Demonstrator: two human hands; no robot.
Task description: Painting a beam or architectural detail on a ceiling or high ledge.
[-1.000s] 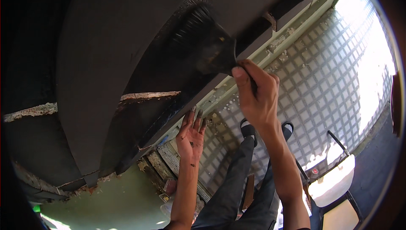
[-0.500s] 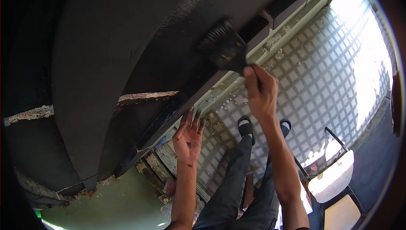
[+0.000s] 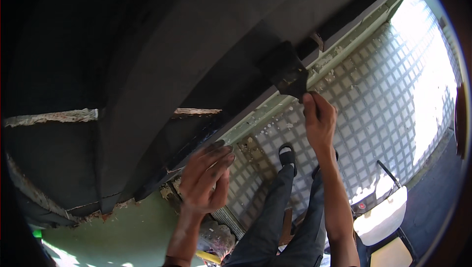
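Note:
My right hand (image 3: 320, 122) grips the short handle of a wide, flat black brush (image 3: 282, 68) with yellowish flecks. Its broad head lies over the dark-painted, panelled surface (image 3: 132, 70), near that surface's long edge. Two pale, ragged cracks (image 3: 51, 116) cross the dark panels. My left hand (image 3: 204, 178), lower down at the same edge, has its back turned up and its dark-stained fingers curled, with the thumb beside the index finger; whatever it may hold is hidden.
A pale, flaking ledge (image 3: 344, 51) runs beside the dark surface. Beyond lie sunlit checkered tiles (image 3: 368, 105), with my sandalled feet (image 3: 286, 156) on them. A chair with a pale back (image 3: 381, 215) stands at lower right. A green surface (image 3: 123, 237) fills the lower left.
The brush and my right hand have moved down and to the right. My left hand has turned from open palm to back up, fingers curling, and shifted left and down. The view has shifted slightly.

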